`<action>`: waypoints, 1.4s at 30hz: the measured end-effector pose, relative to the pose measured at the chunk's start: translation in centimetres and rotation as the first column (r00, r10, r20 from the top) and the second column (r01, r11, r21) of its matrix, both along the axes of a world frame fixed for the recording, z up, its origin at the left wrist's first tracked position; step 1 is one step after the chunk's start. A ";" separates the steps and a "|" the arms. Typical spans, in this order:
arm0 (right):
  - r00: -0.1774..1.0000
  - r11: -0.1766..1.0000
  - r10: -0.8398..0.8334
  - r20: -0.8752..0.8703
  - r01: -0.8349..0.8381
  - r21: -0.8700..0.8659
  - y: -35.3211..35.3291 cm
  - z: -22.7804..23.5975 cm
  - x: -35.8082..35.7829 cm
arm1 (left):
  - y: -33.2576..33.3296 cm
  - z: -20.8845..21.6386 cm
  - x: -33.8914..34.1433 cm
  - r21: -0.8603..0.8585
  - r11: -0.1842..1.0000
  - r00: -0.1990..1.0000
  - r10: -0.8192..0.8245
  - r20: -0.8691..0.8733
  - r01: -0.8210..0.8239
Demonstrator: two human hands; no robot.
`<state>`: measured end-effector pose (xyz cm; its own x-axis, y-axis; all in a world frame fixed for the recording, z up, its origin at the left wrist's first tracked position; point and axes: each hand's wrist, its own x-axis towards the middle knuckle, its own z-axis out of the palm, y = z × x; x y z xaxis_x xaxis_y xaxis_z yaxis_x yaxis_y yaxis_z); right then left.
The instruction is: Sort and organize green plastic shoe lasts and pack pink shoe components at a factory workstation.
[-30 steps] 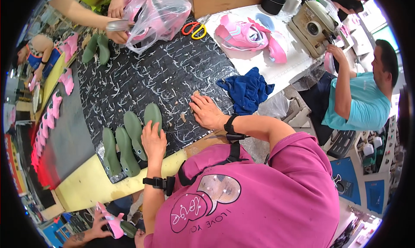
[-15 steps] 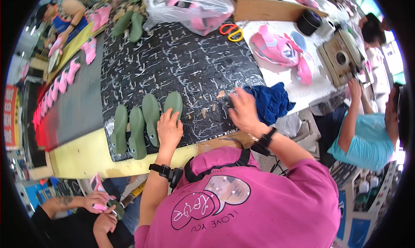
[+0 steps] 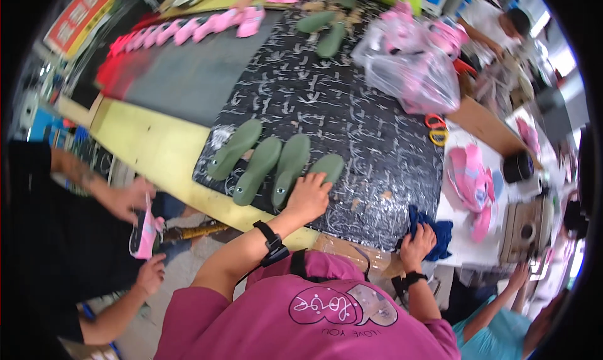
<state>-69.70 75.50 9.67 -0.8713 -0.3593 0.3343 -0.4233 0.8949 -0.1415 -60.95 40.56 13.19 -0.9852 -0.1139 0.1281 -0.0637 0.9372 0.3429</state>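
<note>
My left hand (image 3: 309,197) lies over the near end of a green shoe last (image 3: 331,165), its fingers bent around it. That last is the rightmost of several lying side by side on the dark mat; another green shoe last (image 3: 293,162) is just left of it. Beneath and between the fingers of my right hand (image 3: 417,247) is a crumpled dark blue cloth (image 3: 442,234), bunched at the mat's near right corner. My palm hides part of the cloth.
A clear bag (image 3: 408,77) of pink pieces and scissors (image 3: 436,129) lie farther back. Pink shoe uppers (image 3: 470,178) rest on the white surface at right, near a beige machine (image 3: 526,231). At left, a co-worker holds a pink shoe piece (image 3: 148,231). More pink pieces (image 3: 182,32) line the far left.
The view has swung round, bringing the left co-worker more into sight. My right hand has gone from the mat beside the blue cloth onto the cloth. My left hand stays at the same last.
</note>
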 end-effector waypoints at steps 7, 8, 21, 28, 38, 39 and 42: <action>1.000 0.997 0.001 0.016 -0.002 0.072 -0.8 0.0 -0.3 | -0.3 0.1 0.3 0.010 1.000 1.000 0.014 0.005 -0.014; 1.000 0.997 0.003 0.018 -0.004 0.081 -0.9 -0.1 -0.4 | -0.4 0.1 0.3 0.037 0.999 1.000 0.013 0.020 -0.014; 0.997 0.987 0.081 0.003 -0.080 0.140 -0.2 -1.3 -0.7 | -0.3 -0.7 0.4 0.098 0.995 0.996 0.029 0.080 -0.037; 0.974 0.975 0.203 0.099 -0.210 0.071 1.8 -0.9 -1.3 | 0.2 0.4 -0.2 0.002 0.996 0.989 0.091 0.114 -0.092; 0.540 0.520 0.680 0.496 -0.832 0.193 5.2 4.1 -3.9 | 0.5 0.0 -0.8 -0.003 0.973 0.963 0.229 0.145 -0.231; 0.538 0.511 0.686 0.490 -0.835 0.203 5.5 3.6 -4.0 | 0.5 -0.2 -1.2 -0.009 0.970 0.961 0.241 0.133 -0.242; 0.587 0.555 0.719 0.371 -0.807 0.202 6.7 1.9 -4.0 | 0.8 -0.6 -1.3 0.026 0.962 0.961 0.268 0.063 -0.270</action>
